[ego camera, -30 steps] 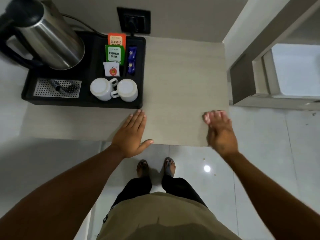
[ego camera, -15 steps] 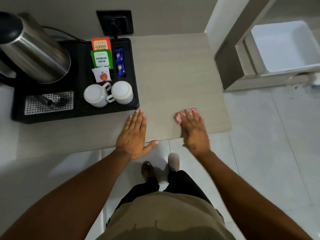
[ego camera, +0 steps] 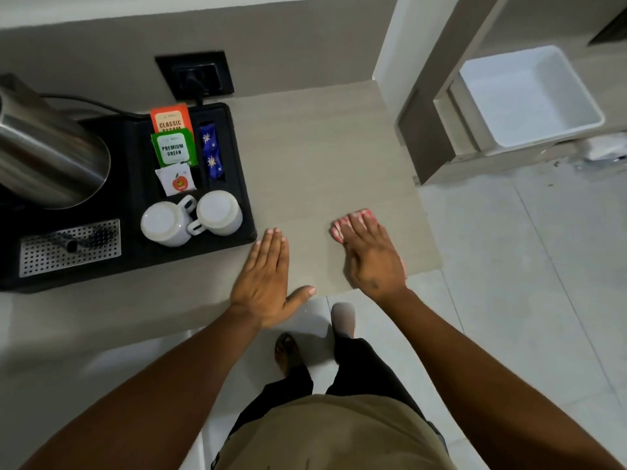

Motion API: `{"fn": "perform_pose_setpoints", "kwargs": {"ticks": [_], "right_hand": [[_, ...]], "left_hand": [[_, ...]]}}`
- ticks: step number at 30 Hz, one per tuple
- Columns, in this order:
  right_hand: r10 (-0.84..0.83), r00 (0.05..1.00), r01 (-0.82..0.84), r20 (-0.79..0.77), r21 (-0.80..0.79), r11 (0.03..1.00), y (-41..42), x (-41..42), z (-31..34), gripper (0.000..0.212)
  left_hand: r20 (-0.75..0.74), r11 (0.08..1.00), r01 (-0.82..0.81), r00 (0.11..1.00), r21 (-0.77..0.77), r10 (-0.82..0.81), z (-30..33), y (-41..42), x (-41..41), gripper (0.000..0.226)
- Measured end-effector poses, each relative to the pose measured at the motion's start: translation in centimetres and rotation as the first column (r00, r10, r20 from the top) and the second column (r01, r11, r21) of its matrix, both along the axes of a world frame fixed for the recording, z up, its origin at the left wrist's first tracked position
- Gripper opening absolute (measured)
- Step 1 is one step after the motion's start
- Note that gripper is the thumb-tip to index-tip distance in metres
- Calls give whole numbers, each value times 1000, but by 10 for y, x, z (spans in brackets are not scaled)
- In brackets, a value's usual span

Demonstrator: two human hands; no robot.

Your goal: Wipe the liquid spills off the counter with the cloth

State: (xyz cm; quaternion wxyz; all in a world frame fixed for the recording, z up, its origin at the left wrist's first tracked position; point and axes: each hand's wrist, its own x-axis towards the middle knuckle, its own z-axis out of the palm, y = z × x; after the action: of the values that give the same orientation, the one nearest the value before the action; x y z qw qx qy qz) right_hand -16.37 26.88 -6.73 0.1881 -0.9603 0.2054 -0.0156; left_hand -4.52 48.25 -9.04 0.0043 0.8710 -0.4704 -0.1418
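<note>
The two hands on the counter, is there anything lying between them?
No. In the head view, only bare counter lies between the left hand, flat by the tray, and the right hand pressing the pink cloth.

The counter [ego camera: 322, 157] has a matt, pale wood-grain finish. On it, the tray [ego camera: 135, 266] looks like matt black plastic, holding a brushed, shiny metal kettle [ego camera: 47, 157], a perforated metal grate [ego camera: 69, 247], two smooth white mugs [ego camera: 190, 220] and paper tea sachets [ego camera: 173, 147]. Below the counter, the floor tiles [ego camera: 509, 266] are glossy.
</note>
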Motion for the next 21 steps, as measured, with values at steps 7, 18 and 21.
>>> {"fn": "perform_pose_setpoints", "kwargs": {"ticks": [7, 18, 21], "right_hand": [[-211, 976, 211, -44, -15, 977, -121, 90, -3, 52], [427, 904, -427, -3, -8, 904, -65, 120, 4, 62], [458, 888, -459, 28, -1, 889, -109, 83, 4, 61]], "left_hand": [[-17, 994, -77, 997, -76, 76, -4, -31, 3, 110], [-24, 985, -135, 991, -110, 133, -2, -52, 11, 112], [-31, 984, -138, 990, -115, 135, -2, -53, 11, 113]]}}
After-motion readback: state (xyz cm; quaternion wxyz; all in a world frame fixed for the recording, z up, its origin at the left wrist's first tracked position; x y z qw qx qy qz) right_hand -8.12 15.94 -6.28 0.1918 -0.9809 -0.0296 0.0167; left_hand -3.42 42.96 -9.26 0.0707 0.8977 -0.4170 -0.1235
